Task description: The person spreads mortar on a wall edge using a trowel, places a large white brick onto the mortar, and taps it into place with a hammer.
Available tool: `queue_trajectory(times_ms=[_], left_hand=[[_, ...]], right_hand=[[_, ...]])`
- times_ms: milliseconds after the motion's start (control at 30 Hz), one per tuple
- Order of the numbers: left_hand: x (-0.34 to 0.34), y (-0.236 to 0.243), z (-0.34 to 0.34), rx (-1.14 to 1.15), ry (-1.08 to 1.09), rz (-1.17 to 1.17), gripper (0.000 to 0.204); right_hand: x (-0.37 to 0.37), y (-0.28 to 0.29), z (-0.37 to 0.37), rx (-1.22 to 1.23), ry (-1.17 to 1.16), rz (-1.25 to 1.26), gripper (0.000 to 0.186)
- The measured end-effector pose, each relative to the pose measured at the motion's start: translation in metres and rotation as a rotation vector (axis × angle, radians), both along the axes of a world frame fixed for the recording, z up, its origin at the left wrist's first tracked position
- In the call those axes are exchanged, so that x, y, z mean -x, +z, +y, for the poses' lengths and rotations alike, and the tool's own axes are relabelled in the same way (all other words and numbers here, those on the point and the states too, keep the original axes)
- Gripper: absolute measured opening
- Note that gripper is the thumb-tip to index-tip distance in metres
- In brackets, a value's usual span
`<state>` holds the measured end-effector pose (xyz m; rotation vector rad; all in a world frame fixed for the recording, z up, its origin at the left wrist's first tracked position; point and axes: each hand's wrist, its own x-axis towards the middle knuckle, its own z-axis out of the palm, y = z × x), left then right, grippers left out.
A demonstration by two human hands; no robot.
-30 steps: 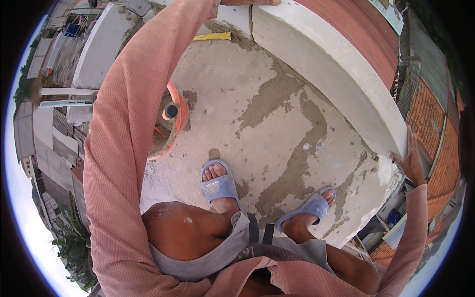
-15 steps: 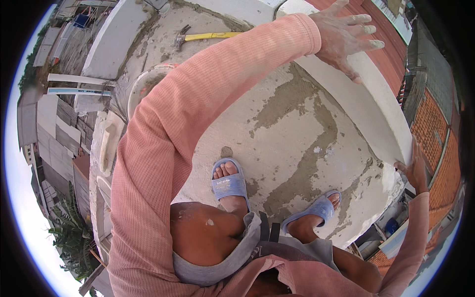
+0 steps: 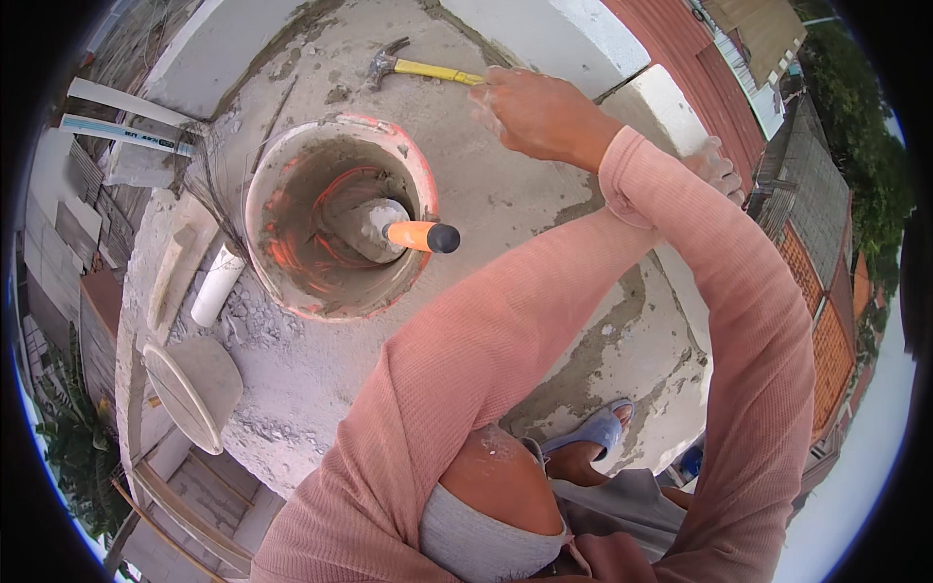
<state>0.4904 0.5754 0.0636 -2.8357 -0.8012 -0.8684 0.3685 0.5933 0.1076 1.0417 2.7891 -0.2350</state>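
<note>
My right hand (image 3: 549, 115) reaches across over my left forearm and closes round the end of a claw hammer's yellow handle. The hammer (image 3: 425, 68) has its metal head lying on the rough concrete floor. My left hand (image 3: 717, 170) rests at the top edge of a white wall block (image 3: 671, 105), its fingers bent over the edge; my right sleeve hides part of it. Left of my arms stands an orange bucket (image 3: 258, 209), smeared with grey mortar. An orange-handled trowel (image 3: 413, 236) leans inside, its blade in the mortar.
White block walls edge the floor (image 3: 321, 364), with rooftops beyond and below. A white pipe piece (image 3: 218, 285) and a pale round-rimmed container (image 3: 194, 389) lie at the left edge. A blue sandal (image 3: 601, 429) is on my foot.
My right hand has gone from the block's near end to the hammer handle, crossing over my left arm. The left hand's fingers have gone from spread to bent. The view has shifted, showing the bucket.
</note>
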Motion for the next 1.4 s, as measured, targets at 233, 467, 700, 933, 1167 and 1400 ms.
queue_trajectory(times_ms=[233, 467, 700, 933, 1167, 1400], left_hand=[[0.011, 0.008, -0.008, 0.085, -0.014, 0.013, 0.086], [0.018, 0.003, -0.003, 0.010, 0.006, -0.012, 0.034], [0.041, 0.012, -0.003, 0.342, -0.060, 0.055, 0.069], [0.042, 0.001, 0.010, 0.481, -0.135, -0.006, 0.085], [0.032, 0.042, -0.004, 0.569, -0.099, 0.244, 0.076], [0.042, 0.012, 0.009, 0.087, -0.096, 0.135, 0.094]], right_hand=[[0.097, -0.133, 0.056, -0.006, -0.211, -0.008, 0.041], [0.104, -0.074, 0.050, 0.380, -0.376, 0.151, 0.041], [-0.013, 0.147, -0.014, 0.087, -0.524, 0.716, 0.023], [-0.165, 0.108, -0.070, -0.232, -0.658, 0.279, 0.047], [-0.202, 0.084, -0.082, -0.131, -0.628, 0.125, 0.053], [-0.276, 0.171, -0.184, 0.128, -1.246, 0.718, 0.042]])
